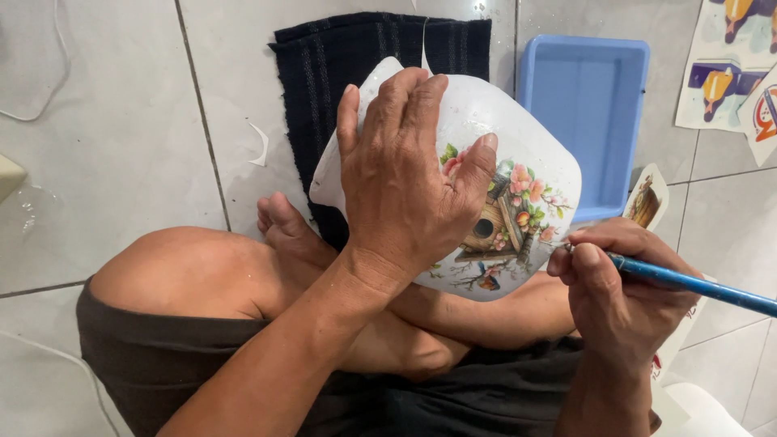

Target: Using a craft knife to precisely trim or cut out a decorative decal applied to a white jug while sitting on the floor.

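My left hand (405,174) lies spread over a white rounded plate (534,150) and grips it, thumb pressed near a picture of a birdhouse with flowers (506,222). The plate is held tilted above my crossed legs. My right hand (615,295) holds a blue-handled brush (696,283) just right of the plate's lower edge, its tip hidden by my fingers next to the picture.
A dark cloth (324,73) lies on the tiled floor (105,137) behind the plate. A blue plastic tray (587,105) stands at the right. Printed picture sheets (728,73) lie at the far right, and one more cut-out picture (646,198) beside the tray.
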